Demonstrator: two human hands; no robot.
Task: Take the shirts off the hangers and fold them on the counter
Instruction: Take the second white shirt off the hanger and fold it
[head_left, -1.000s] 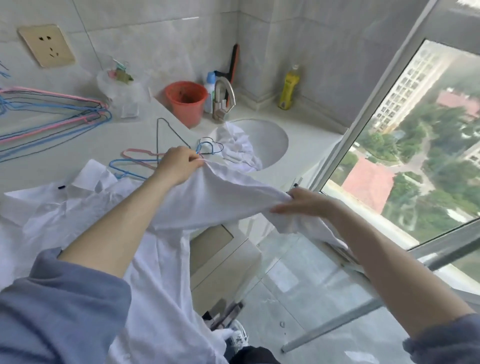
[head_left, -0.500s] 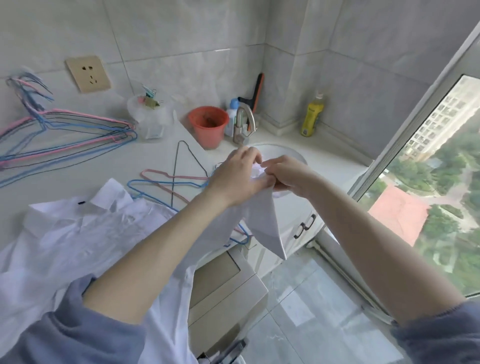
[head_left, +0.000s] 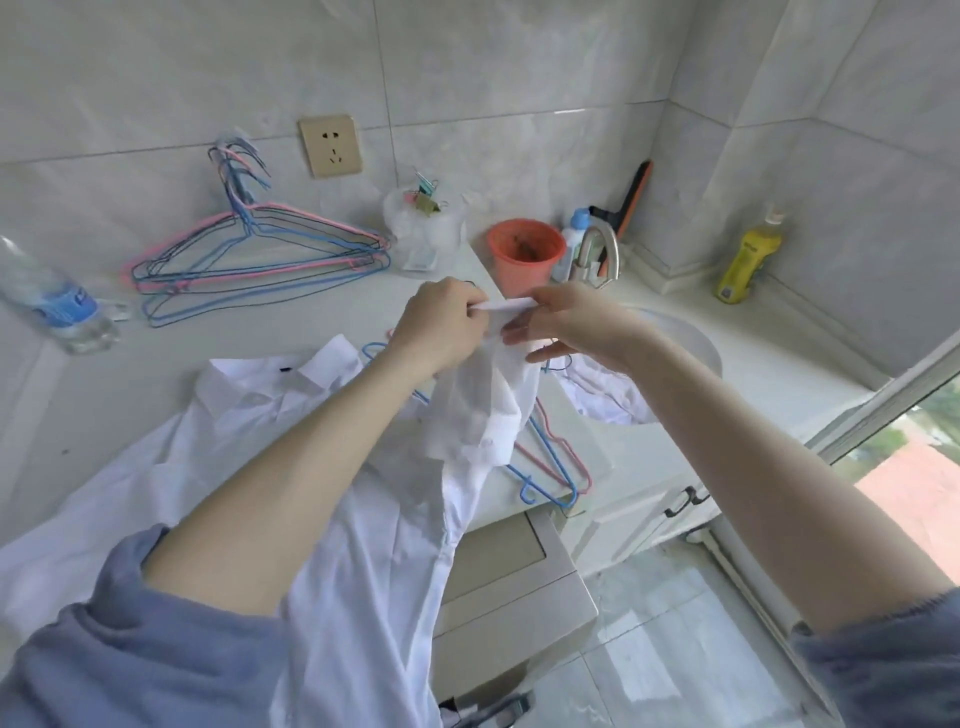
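Observation:
A white shirt (head_left: 249, 436) lies spread on the pale counter (head_left: 270, 332), collar toward the wall, its lower part hanging over the front edge. My left hand (head_left: 441, 327) and my right hand (head_left: 566, 327) meet above the counter and both pinch the end of the shirt's sleeve (head_left: 483, 410), which hangs bunched below them. Loose blue and pink wire hangers (head_left: 550, 457) lie under the sleeve near the counter's edge. Another white shirt (head_left: 608, 389) is crumpled in the sink (head_left: 696, 343).
A stack of wire hangers (head_left: 260, 260) lies by the wall, a plastic water bottle (head_left: 52, 301) at far left. An orange cup (head_left: 524, 254), a tap (head_left: 597, 254), a clear bag with clips (head_left: 423, 223) and a yellow bottle (head_left: 748, 257) stand at the back. A window is at right.
My hands, apart and stretching the cloth a second ago, have come together holding the sleeve end. The view has swung left and up, showing the stacked hangers and the bottle.

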